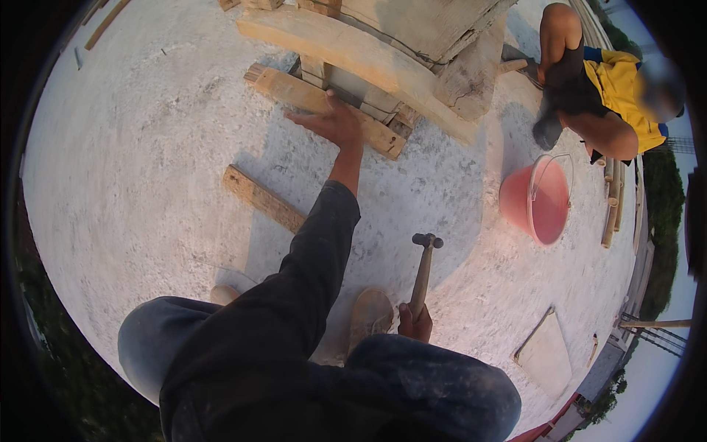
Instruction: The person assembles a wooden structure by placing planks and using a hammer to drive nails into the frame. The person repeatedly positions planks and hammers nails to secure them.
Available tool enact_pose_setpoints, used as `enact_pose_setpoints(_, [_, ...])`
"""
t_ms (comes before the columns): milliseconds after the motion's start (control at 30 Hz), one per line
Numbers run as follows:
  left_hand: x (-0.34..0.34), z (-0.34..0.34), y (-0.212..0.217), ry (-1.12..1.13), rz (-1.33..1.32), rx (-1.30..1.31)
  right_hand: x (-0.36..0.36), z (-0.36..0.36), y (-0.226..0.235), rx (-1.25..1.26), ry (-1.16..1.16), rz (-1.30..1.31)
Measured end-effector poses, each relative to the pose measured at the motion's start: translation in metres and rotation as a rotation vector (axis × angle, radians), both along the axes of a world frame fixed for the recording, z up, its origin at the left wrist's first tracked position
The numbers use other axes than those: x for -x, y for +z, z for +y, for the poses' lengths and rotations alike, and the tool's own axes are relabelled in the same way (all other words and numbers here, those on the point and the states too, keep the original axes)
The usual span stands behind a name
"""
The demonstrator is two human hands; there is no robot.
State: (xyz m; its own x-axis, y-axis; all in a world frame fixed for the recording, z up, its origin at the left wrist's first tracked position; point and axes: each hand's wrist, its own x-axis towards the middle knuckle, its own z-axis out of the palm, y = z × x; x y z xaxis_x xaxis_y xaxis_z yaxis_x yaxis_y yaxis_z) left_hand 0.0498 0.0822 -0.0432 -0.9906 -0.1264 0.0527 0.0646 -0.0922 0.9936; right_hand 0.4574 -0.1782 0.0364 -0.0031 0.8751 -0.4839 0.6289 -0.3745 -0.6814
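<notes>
My left hand (335,124) reaches forward with its fingers spread, at a short wooden block (283,90) lying along the foot of a timber frame. Whether the palm presses on the wood or hovers over it, I cannot tell. Low beside my knee, my right hand (417,324) is wrapped round the handle of a hammer (423,269), whose dark metal head points away from me. Between my left forearm and the frame lies a loose piece of wood (258,195), its near end hidden by my sleeve.
The timber formwork (353,48) has a long pale beam along its side. To the right stands a red bucket (519,199) with a wire handle. Beyond it sits a person in a yellow shirt (622,85). A flat pale board (545,353) lies on the rough floor near poles (613,199).
</notes>
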Motion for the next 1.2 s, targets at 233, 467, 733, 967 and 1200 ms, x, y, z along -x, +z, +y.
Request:
enact_pose_setpoints(233, [-0.004, -0.003, -0.006, -0.141, 0.015, 0.140, 0.003, -0.002, 0.009, 0.144, 0.079, -0.012])
enact_pose_setpoints(467, [-0.008, 0.015, -0.020, -0.040, 0.103, -0.004, 0.021, 0.047, 0.026, 0.056, 0.225, -0.133])
enact_pose_setpoints(733, [-0.009, 0.011, -0.006, -0.043, 0.044, 0.154, 0.061, 0.145, 0.076, -0.477, 0.487, 0.377])
enact_pose_setpoints(967, [-0.009, 0.011, -0.011, -0.052, 0.061, 0.216, 0.111, 0.187, 0.064, -0.548, 0.692, 0.029])
enact_pose_setpoints(1200, [-0.009, 0.011, -0.006, -0.045, 0.044, 0.199, 0.109, 0.153, 0.102, -0.412, 0.618, 0.139])
